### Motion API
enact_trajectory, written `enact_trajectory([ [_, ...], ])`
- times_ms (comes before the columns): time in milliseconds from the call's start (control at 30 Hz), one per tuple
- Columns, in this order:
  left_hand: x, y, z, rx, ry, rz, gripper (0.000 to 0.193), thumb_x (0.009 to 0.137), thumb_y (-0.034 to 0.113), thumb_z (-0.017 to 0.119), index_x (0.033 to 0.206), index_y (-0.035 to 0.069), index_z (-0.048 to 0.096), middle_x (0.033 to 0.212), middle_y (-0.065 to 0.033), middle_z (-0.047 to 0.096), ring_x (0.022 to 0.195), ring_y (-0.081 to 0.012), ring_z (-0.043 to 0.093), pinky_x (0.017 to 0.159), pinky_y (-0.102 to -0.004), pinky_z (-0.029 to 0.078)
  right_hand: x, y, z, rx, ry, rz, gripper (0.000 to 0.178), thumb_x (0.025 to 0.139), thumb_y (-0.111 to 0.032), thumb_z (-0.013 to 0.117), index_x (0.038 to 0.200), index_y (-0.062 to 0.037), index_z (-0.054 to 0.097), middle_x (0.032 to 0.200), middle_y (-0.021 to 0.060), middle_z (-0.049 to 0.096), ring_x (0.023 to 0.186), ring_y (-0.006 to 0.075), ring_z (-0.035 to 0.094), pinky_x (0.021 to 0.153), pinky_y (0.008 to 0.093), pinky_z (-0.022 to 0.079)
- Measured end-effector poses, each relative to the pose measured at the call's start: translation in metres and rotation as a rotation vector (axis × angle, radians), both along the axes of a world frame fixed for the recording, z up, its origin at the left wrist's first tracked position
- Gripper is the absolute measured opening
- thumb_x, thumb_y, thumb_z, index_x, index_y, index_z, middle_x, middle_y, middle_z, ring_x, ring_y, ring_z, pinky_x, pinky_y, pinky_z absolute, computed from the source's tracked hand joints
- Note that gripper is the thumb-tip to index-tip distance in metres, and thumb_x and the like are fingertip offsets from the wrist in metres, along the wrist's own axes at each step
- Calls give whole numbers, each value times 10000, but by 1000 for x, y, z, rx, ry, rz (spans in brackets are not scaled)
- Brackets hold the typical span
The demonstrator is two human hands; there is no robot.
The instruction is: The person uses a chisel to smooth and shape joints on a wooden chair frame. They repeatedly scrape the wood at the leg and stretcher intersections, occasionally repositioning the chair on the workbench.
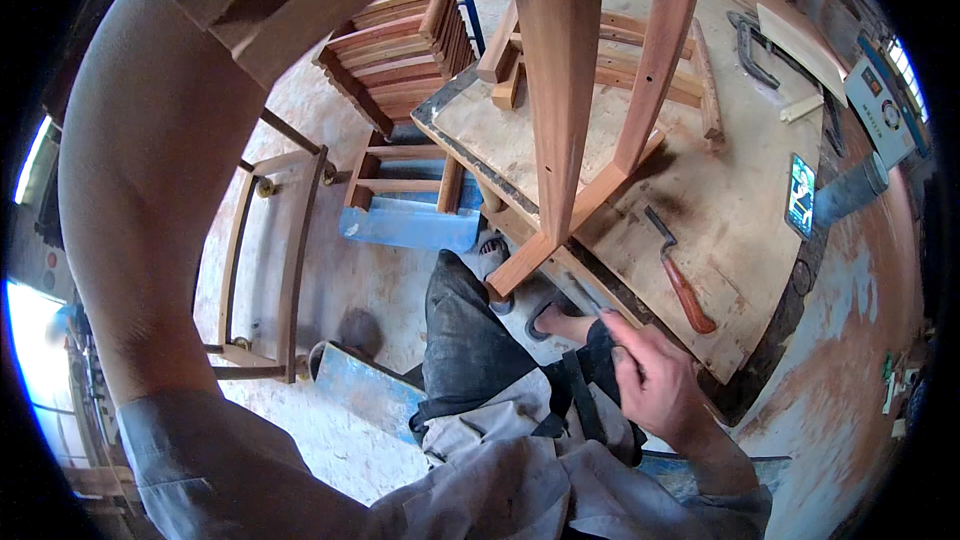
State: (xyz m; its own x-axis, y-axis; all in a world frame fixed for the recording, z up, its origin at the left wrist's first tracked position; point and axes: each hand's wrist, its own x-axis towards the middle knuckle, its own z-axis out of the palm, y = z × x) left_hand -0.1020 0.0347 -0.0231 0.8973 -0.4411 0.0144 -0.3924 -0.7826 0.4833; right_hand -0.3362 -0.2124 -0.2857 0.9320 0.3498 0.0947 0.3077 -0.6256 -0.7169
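A reddish-brown wooden frame (562, 90) stands tilted in front of me, its slanting legs meeting a lower rail (525, 262) that reaches past the bench edge. My left arm rises along the left side and passes behind a thick curved wooden piece (300, 15). Of the left hand, at most a sliver shows at the top edge, so its grip is hidden. Close to the bench's near edge, my right hand (655, 375) is closed, thumb against fingers, on a thin grey strip-like tool (587, 292). A small bent-neck scraper with a wooden handle (685, 290) lies on the bench to its right.
The dusty workbench (640, 270) carries slatted wooden parts (650, 70), a metal clamp (750, 55), a phone (801, 195) leaning against a grey cylinder (850, 190), and a control box (885, 100). Stacked slatted frames (400, 50) and a wheeled wooden frame (290, 270) stand left on the floor.
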Motion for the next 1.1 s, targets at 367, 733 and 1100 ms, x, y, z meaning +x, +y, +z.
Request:
enact_trajectory([
  [367, 4, 2, -3, -5, 1, -20, 323, 1067, 306, 494, 997, 9, 601, 696, -104, 649, 534, -178, 655, 426, -289, 523, 24, 23, -4, -196, -158, 3, 553, 899, -44, 650, 1446, -94, 594, 864, 139, 570, 697, 349, 653, 607, 468, 535],
  [733, 0, 6, -8, 8, -8, -37, 324, 1065, 316, 508, 1005, 11, 603, 699, -105, 653, 538, -176, 660, 430, -284, 532, 22, 42, 5, -433, -132, -17, 585, 878, -49, 651, 1456, -94, 575, 915, 145, 592, 735, 358, 701, 600, 465, 577],
  [1100, 4, 7, -7, 0, -10, -30, 327, 1062, 326, 522, 1014, 13, 604, 703, -107, 657, 542, -173, 665, 433, -279, 541, 25, 31, -15, -385, -218, 7, 592, 867, -23, 640, 1452, -86, 577, 926, 132, 589, 722, 332, 698, 596, 444, 578],
])
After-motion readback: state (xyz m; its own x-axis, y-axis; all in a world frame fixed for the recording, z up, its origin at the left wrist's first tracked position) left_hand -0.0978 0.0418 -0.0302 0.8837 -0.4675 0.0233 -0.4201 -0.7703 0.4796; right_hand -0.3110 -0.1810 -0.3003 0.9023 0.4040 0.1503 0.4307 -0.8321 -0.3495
